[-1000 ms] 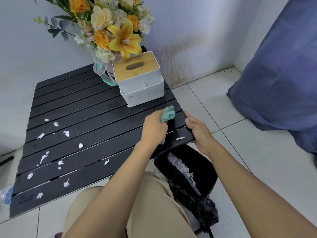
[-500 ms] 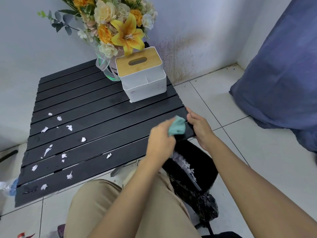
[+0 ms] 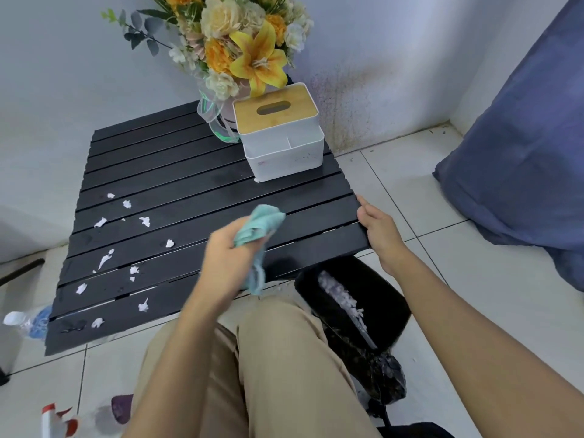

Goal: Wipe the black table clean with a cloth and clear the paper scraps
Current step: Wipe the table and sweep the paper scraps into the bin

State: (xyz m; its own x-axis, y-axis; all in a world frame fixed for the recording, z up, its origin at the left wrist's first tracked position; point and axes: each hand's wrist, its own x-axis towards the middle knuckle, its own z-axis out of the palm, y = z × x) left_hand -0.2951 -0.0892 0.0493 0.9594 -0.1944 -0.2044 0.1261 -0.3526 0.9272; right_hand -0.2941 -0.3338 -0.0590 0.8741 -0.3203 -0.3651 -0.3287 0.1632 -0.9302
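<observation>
My left hand [image 3: 228, 251] grips a bunched teal cloth [image 3: 258, 230] just above the near middle of the black slatted table [image 3: 177, 184]. A tail of the cloth hangs down past the table's front edge. My right hand [image 3: 379, 230] rests on the table's right front corner, fingers curled over the edge. Several white paper scraps [image 3: 104, 259] lie scattered over the table's left half. The right half shows no scraps. A black bin [image 3: 354, 298] stands under the right corner with white scraps inside.
A white tissue box with a wooden lid [image 3: 279, 134] and a flower bouquet [image 3: 240, 55] stand at the table's far right. A blue fabric mass [image 3: 521, 147] fills the right side. A plastic bottle [image 3: 22, 324] and a spray bottle [image 3: 55, 420] lie on the tiled floor at left.
My left hand carried the cloth from the right front edge over the bin back leftward to mid-table. The scrap near the right corner is gone. My right hand stayed on the corner.
</observation>
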